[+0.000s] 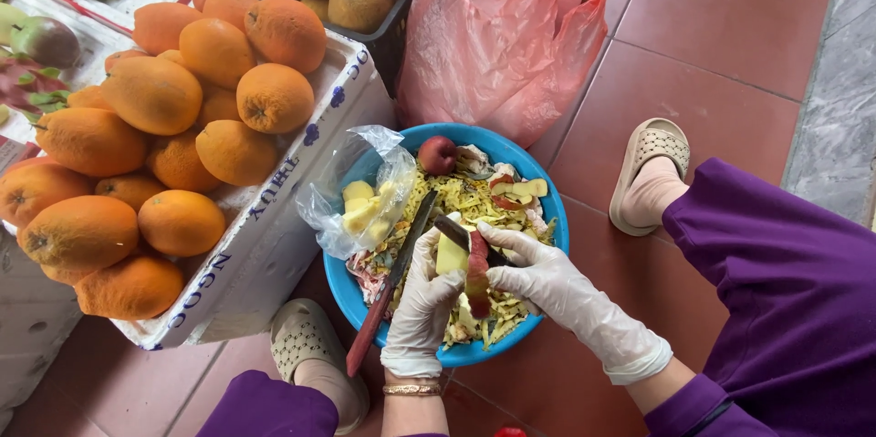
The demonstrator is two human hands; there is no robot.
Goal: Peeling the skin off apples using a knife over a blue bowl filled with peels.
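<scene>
the left hand (424,309), in a thin white glove, has its fingers clenched around a pale yellow piece of peeled fruit with a strip of red skin (453,254), held over the middle of the round blue plastic basin (557,218). the right hand (547,277), also gloved in white, has its fingers closed on a small dark-bladed peeler (453,229) whose blade lies against the top of the fruit piece; a red curl of peel (478,277) hangs from the piece between the two hands. one long knife with a dark blade and a red handle (388,286) rests slanted across the basin rim, just beside the left hand and touching its glove. the basin holds a heap of yellow and red peelings (470,200), one whole small red fruit (437,154) near the far rim, and one clear plastic bag holding cut yellow fruit pieces (360,191) draped over the left rim. one white foam box (274,236) piled with large orange fruits (155,95) stands touching the bag side of the basin; the exact number of fruits cannot be told. one pink plastic bag (502,36) stands just behind the basin. two beige perforated slippers are in view, one (306,337) below the basin and one (643,159) to its right, on the red tiled floor (712,36). purple sleeves (785,273) cover both arms, and a gold bracelet (412,390) sits on the left wrist.
</scene>
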